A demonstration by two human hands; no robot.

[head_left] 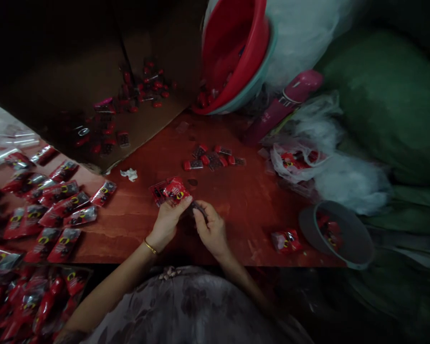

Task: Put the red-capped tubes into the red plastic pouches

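Observation:
My left hand (166,225), with a gold bracelet at the wrist, pinches a shiny red packet (175,188) with a yellow mark near the table's front edge. Close beside it, my right hand (212,232) has thumb and fingers closed on a small dark item (198,208) by the packet's near end; its kind is too dim to tell. A flat red-edged clear wrapper (157,192) lies just behind the left hand. Farther back on the red-brown table (129,234) lies a small cluster of clear, red-capped containers (212,160) with dark contents.
Many filled red packets (62,205) cover the left side. An open cardboard box (165,112) with red-capped containers stands at back left. Behind are a tilted red basin (256,52) and a magenta bottle (283,105); a grey bowl (308,224) and plastic bag (283,165) stand right.

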